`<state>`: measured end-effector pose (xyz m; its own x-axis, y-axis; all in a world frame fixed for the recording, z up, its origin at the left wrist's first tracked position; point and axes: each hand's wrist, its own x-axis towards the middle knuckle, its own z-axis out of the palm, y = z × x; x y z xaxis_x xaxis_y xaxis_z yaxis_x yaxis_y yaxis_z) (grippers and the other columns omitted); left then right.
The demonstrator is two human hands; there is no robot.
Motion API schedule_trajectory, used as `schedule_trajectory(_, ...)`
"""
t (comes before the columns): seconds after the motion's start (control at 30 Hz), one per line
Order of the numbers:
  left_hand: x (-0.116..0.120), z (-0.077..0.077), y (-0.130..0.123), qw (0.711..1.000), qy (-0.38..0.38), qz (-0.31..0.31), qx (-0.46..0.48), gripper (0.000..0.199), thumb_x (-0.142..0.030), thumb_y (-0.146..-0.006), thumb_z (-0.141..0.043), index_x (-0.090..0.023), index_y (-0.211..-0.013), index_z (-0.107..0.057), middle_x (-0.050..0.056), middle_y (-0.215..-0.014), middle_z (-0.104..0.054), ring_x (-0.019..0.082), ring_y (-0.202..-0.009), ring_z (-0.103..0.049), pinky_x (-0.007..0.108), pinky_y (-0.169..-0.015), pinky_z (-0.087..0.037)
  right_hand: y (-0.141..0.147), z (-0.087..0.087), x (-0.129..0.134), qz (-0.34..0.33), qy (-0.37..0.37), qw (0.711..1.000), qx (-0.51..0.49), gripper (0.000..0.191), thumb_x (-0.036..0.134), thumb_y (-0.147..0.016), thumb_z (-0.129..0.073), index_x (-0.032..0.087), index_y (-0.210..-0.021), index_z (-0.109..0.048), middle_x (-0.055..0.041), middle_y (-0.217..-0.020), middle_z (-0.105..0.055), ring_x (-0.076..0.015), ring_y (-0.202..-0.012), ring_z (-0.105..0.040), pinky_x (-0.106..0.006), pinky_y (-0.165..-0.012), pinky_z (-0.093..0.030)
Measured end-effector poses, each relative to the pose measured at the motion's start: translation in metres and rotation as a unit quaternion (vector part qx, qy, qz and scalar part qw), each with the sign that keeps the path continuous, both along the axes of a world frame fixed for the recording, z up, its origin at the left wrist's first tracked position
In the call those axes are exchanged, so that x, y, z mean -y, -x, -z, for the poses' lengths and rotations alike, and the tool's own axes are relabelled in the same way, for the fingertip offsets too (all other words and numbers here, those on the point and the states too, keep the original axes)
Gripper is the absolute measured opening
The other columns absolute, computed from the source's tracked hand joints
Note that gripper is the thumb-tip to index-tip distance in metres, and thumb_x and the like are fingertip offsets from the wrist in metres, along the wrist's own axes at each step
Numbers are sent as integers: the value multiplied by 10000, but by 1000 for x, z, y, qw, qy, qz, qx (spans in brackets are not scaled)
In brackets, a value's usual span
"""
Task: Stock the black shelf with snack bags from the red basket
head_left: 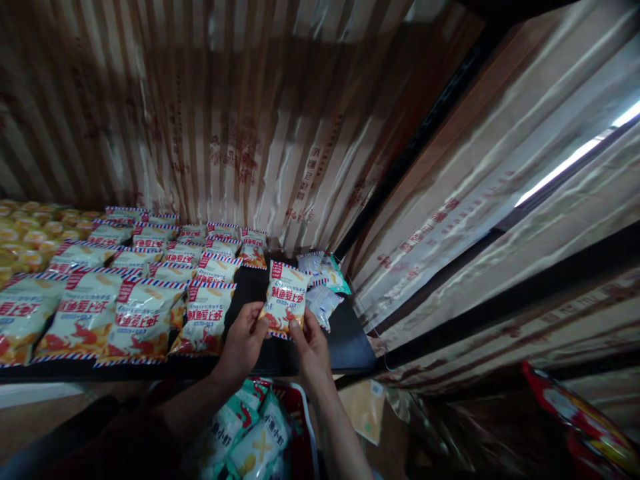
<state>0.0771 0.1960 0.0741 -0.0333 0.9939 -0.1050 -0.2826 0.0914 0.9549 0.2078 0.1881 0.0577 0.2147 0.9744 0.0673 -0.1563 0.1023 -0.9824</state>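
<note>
Between my two hands is an upright snack bag (287,297), white and orange with red lettering and a striped top edge. My left hand (245,340) pinches its lower left side, and my right hand (313,343) grips the lower right with the thumb on the front. The bag is over the dark shelf (320,353), just right of several rows of matching snack bags (205,317). Behind my right hand lie a pale, crumpled-looking bag (324,305) and a green-edged bag (337,275).
Below the shelf stands a red basket (306,417) holding green snack bags (260,437). Yellow round packs (30,233) fill the shelf's far left. Printed curtains (225,120) hang behind, and a black post (415,147) slants up at the right. A red package (580,413) is at lower right.
</note>
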Motion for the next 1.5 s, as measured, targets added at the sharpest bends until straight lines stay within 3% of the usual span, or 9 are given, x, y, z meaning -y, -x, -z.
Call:
schedule_trajectory(0.2,-20,19,2,997,-40,-46,-42,589,-259,-713,-565,-173,-1272,-399,141,-1255,-539,212,-1010,-619,360,-848,-513,5,-4,-31,-19,-19,999,17,472,380,-747,-676,206,-1176,-581,-56,-1106,-678,-227,-1004,-622,-373,-915,-479)
schedule_trajectory(0.37,-26,24,4,989,-60,-49,-127,627,-213,-737,-532,-177,-1342,-374,138,-1366,-466,232,-1156,-542,363,-943,-468,14,-1,-53,-20,-7,1000,15,456,368,-734,-681,201,-1148,-584,-49,-1072,-690,-212,-972,-627,-344,-884,-483)
schedule_trajectory(0.57,-26,15,2,986,-32,-44,-155,670,-207,-734,-506,-158,-1378,-327,143,-1436,-367,237,-1179,-522,358,-950,-471,19,7,-67,-17,3,999,31,427,361,-743,-663,207,-1135,-592,-42,-1104,-680,-210,-991,-621,-352,-911,-471)
schedule_trajectory(0.87,-27,28,1,974,-84,-48,-204,648,-205,-767,-468,-199,-1396,-314,121,-1521,-215,260,-1265,-441,413,-981,-456,21,16,-84,-4,2,999,53,450,356,-743,-654,198,-1158,-581,-47,-1082,-681,-211,-971,-620,-355,-897,-471)
schedule_trajectory(1.07,-33,27,3,952,-121,-48,-277,599,-147,-764,-450,-169,-1360,-401,94,-1532,-218,240,-1420,-139,455,-1139,-220,25,19,-98,0,3,997,81,449,350,-751,-639,190,-1166,-580,-47,-1065,-685,-205,-942,-622,-345,-873,-478)
schedule_trajectory(1.23,-36,26,0,957,-97,-35,-271,592,-130,-760,-440,-200,-1348,-435,52,-1527,-247,216,-1425,-103,432,-1163,-113,27,24,-115,18,-8,990,139,409,350,-746,-633,200,-1126,-607,-40,-1051,-687,-200,-931,-619,-340,-874,-473)
schedule_trajectory(1.5,-41,31,4,965,-62,-37,-251,587,-146,-748,-476,-198,-1332,-464,58,-1535,-220,226,-1419,-138,423,-1160,-133,36,25,-129,2,3,986,164,404,352,-749,-621,205,-1125,-605,-44,-1071,-680,-204,-937,-623,-342,-881,-470)
